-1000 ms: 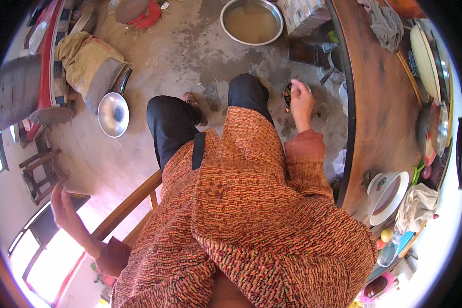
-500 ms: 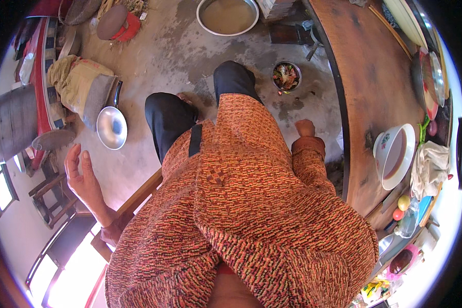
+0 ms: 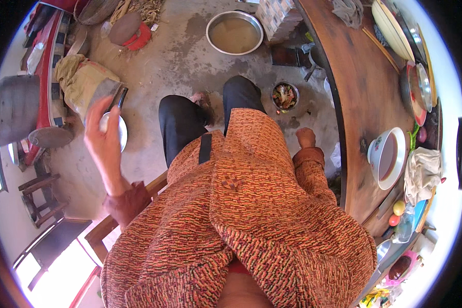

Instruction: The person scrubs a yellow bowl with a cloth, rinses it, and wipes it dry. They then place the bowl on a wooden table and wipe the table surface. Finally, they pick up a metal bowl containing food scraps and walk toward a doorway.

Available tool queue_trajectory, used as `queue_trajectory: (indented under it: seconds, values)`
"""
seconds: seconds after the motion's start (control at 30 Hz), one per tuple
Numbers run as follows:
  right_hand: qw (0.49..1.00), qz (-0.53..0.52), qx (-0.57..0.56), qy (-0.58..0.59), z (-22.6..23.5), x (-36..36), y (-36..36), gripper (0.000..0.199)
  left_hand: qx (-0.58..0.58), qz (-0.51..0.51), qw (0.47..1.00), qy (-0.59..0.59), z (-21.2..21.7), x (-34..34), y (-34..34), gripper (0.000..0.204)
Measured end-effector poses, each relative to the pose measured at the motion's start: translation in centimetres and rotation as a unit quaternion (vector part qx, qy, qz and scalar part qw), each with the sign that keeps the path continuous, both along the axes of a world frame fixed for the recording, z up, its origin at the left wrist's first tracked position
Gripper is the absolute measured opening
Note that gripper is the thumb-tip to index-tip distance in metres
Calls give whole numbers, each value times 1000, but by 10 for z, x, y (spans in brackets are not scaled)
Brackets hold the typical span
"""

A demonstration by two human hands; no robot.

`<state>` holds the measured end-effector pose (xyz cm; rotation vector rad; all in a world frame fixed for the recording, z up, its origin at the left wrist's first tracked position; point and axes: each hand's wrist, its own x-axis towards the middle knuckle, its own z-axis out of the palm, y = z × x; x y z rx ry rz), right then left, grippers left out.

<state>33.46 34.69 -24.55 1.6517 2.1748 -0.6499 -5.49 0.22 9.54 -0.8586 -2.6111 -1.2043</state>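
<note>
My left hand (image 3: 102, 142) is raised at the left with its fingers apart and nothing in them. It overlaps a silver frying pan (image 3: 123, 134) with a black handle, hiding much of the pan; I see no grip on it. My right hand (image 3: 306, 137) hangs beside my right thigh, below the level of the wooden table. Its fingers look curled in, and no object shows in it. Nearest to this hand on the floor is a small metal bowl (image 3: 285, 96) of vegetable scraps.
The wooden table (image 3: 351, 102) runs along my right, bearing a white bowl (image 3: 386, 158) of brown liquid and a cloth (image 3: 422, 174). Ahead on the floor stands a wide metal basin (image 3: 234, 33) of cloudy water. A sack (image 3: 84, 82) lies at the left, past a wooden stool (image 3: 43, 200).
My left hand has moved right and forward, from beside the frying pan to in front of it in view. The whole view has shifted slightly. My right hand still hangs at my side.
</note>
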Motion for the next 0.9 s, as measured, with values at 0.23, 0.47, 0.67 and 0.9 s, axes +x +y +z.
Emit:
queue_trajectory:
  seconds: [0.23, 0.47, 0.67, 0.9]
  values:
    - [997, -59, 36, 35, 4, -54, 19, 22, 53, -129, 986, -91, -69, -39, 94, 21]
    - [998, -20, 22, -53, -20, -108, 50, 27, -75, -214, 937, -266, -248, -53, 191, 24]
    - [986, -152, -60, 39, -124, -110, 102, 23, -164, -264, 894, -324, -305, -62, 240, 28]
    - [973, -183, -101, 98, -194, -148, 109, 16, -123, -208, 892, -381, -311, -75, 246, 27]
